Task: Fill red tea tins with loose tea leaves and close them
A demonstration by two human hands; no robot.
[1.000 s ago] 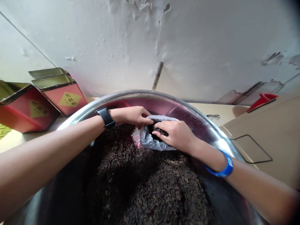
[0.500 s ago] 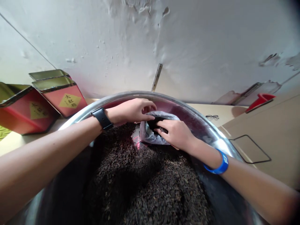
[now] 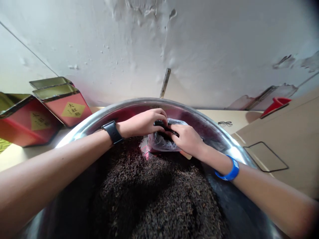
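Observation:
My left hand (image 3: 146, 122), with a black watch on the wrist, is closed at the left of a clear plastic bag's mouth, dark leaves showing between thumb and fingers. Opposite it, my right hand (image 3: 188, 140) is also closed, with dark tea leaves (image 3: 175, 132) between its thumb and fingers. The fingertips of both hands nearly meet over the opening. Crumpled and translucent, the plastic bag (image 3: 161, 144) lines a red tin that stands in a big metal basin (image 3: 139, 102). A large heap of loose dark tea leaves (image 3: 159, 199) lies in front of the tin.
Several red tins (image 3: 73, 111) with yellow diamond labels stand open on the left. To the right, eyeglasses (image 3: 225, 123) lie on a pale surface near a red plastic container (image 3: 276, 105). A peeling wall (image 3: 112, 49) rises behind the basin.
My left hand has moved right and down to the bag's mouth, its fingers closing. My right hand has shifted slightly left and up. The tin has stayed in place.

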